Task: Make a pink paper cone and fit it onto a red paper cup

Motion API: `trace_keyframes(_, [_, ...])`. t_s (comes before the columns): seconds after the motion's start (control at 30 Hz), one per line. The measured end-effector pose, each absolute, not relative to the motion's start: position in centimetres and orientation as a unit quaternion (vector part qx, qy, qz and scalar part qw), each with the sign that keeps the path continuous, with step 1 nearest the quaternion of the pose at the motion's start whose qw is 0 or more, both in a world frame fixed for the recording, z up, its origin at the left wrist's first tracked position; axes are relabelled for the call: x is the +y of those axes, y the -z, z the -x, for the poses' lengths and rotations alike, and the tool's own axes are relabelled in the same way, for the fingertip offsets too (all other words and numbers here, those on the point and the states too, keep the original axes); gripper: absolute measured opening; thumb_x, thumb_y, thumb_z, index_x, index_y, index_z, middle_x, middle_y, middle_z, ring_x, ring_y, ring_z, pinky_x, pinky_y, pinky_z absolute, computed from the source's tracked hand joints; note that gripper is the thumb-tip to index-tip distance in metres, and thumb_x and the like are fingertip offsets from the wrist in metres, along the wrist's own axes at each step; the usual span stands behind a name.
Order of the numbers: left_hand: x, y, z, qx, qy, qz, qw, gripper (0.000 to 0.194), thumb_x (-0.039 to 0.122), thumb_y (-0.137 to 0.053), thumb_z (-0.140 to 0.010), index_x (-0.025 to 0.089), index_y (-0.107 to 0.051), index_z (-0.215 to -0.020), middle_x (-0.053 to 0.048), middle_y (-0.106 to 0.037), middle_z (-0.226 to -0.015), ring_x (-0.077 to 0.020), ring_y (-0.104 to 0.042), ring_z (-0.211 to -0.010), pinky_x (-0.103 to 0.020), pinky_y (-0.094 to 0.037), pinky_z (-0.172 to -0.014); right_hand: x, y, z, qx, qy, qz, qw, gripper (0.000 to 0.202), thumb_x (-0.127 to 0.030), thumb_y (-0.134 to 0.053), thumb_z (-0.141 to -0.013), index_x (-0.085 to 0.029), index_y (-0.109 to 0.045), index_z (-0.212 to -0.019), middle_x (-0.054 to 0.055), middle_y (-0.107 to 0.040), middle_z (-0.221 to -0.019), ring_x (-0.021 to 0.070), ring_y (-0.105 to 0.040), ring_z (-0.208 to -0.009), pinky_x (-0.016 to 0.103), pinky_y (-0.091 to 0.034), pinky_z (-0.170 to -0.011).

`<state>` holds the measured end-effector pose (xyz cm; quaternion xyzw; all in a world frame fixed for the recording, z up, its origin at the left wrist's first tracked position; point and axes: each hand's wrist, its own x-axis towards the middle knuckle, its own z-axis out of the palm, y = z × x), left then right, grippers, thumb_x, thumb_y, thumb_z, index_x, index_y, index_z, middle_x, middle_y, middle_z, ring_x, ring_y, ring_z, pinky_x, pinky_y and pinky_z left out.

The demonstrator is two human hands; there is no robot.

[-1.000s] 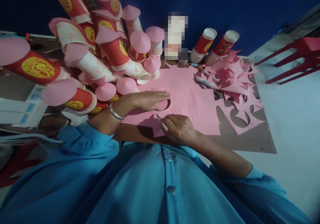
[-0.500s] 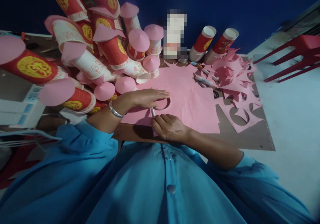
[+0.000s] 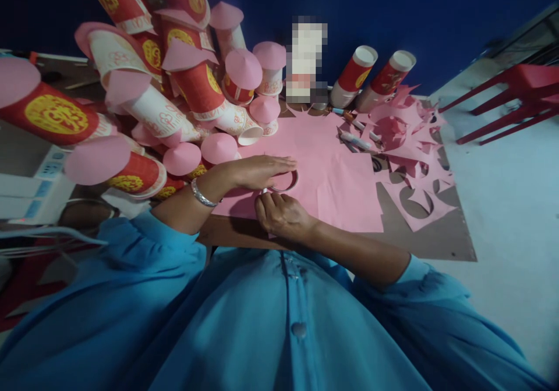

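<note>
My left hand (image 3: 262, 171) lies flat with fingers stretched out, across the top of a ring (image 3: 296, 180) that looks like a roll of tape. Part of the ring is hidden under the palm. Beneath both is a sheet of pink paper (image 3: 340, 181). Closed around a white pen (image 3: 264, 191), my right hand (image 3: 283, 215) rests on the paper at the ring's near left side. Only the pen's end shows above the fist; its tip is hidden.
Paper cups with pink cone tops (image 3: 242, 70) crowd the left. Two cup stacks (image 3: 356, 74) stand at the back. Pens (image 3: 356, 141) and cut pink scraps (image 3: 414, 205) lie on the right. A red stool (image 3: 524, 85) stands beyond the table (image 3: 454, 242).
My right hand has slid left with the pen along the ring's near side, and less of the pen shows. The left hand and ring have stayed in place.
</note>
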<state>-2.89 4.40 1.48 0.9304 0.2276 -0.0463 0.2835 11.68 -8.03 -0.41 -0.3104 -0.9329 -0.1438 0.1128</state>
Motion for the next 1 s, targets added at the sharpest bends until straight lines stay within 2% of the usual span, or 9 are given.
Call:
trace_keyframes(0.2, [4.4, -1.2, 2.9, 0.230, 0.049, -0.931, 0.279, 0.068, 0.011, -0.055, -0.093, 0.017, -0.041, -0.160, -0.010, -0.040, -0.170, -0.0187, -0.030, -0.161, -0.035, -0.027, -0.129, -8.4, 0.5, -12.2, -0.935, 0.079, 0.333, 0.089, 0.026, -0.003, -0.035, -0.104, -0.009, -0.061, -0.105, 0.014, -0.070, -0.088, 0.0223, -0.065, -0.073, 0.034, -0.050, -0.057])
trace_keyframes(0.37, [4.3, -0.9, 3.1, 0.227, 0.031, -0.932, 0.282, 0.068, 0.010, -0.052, -0.094, 0.020, -0.040, -0.161, -0.008, -0.038, -0.171, -0.0181, -0.029, -0.161, -0.036, -0.027, -0.129, -8.8, 0.3, -14.3, -0.929, 0.098, 0.332, 0.130, 0.020, -0.004, -0.042, -0.105, -0.011, -0.060, -0.102, 0.007, -0.068, -0.078, 0.0189, -0.063, -0.066, 0.033, -0.046, -0.053])
trace_keyframes(0.57, [4.4, -0.3, 3.5, 0.218, 0.021, -0.933, 0.284, 0.068, 0.013, -0.054, -0.095, 0.018, -0.039, -0.161, -0.009, -0.038, -0.172, -0.0178, -0.027, -0.162, -0.035, -0.025, -0.130, -9.8, 0.2, -15.8, -0.921, 0.111, 0.326, 0.184, 0.017, -0.007, -0.046, -0.105, -0.013, -0.060, -0.097, 0.003, -0.064, -0.073, 0.0171, -0.059, -0.063, 0.032, -0.044, -0.055])
trace_keyframes(0.8, [4.3, -0.6, 3.4, 0.228, 0.033, -0.930, 0.288, 0.067, 0.016, -0.058, -0.097, 0.019, -0.038, -0.162, -0.009, -0.037, -0.172, -0.0187, -0.027, -0.162, -0.035, -0.024, -0.130, -10.0, -0.1, -17.4, -0.914, 0.064, 0.340, 0.213, 0.016, -0.010, -0.051, -0.105, -0.015, -0.062, -0.095, 0.005, -0.069, -0.079, 0.0168, -0.062, -0.068, 0.033, -0.043, -0.058])
trace_keyframes(1.0, [4.4, -0.6, 3.3, 0.226, 0.032, -0.929, 0.292, 0.067, 0.017, -0.058, -0.098, 0.021, -0.038, -0.162, -0.008, -0.037, -0.172, -0.0182, -0.027, -0.162, -0.033, -0.024, -0.130, -9.9, -1.1, -19.3, -0.890, 0.010, 0.397, 0.225, 0.020, -0.020, -0.051, -0.109, -0.015, -0.066, -0.098, 0.005, -0.071, -0.080, 0.0150, -0.065, -0.068, 0.030, -0.041, -0.057])
